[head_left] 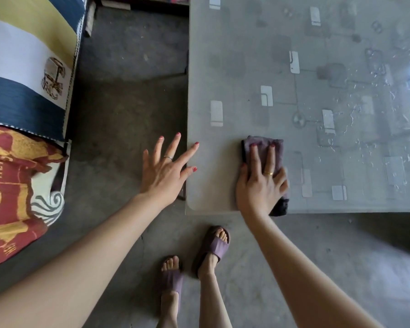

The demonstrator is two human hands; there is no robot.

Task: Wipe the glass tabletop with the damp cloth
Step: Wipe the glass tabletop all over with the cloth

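Observation:
The glass tabletop (246, 67) fills the upper right, grey with pale rectangular patterns showing through. A folded purple-grey cloth (276, 147) lies flat on it near the front left corner. My right hand (260, 183) presses down on the cloth, fingers spread over it, the palm near the table's front edge. My left hand (168, 169) hovers open beside the table's left edge, fingers apart, thumb and forefinger tips over the glass rim. Water streaks and droplets (374, 119) glisten on the glass to the right of the cloth.
A sofa with striped cover (26, 67) and a red and gold cushion (12, 192) stands at the left. A strip of grey concrete floor (128, 102) runs between sofa and table. My feet in purple slides (213, 249) stand just before the table's front edge.

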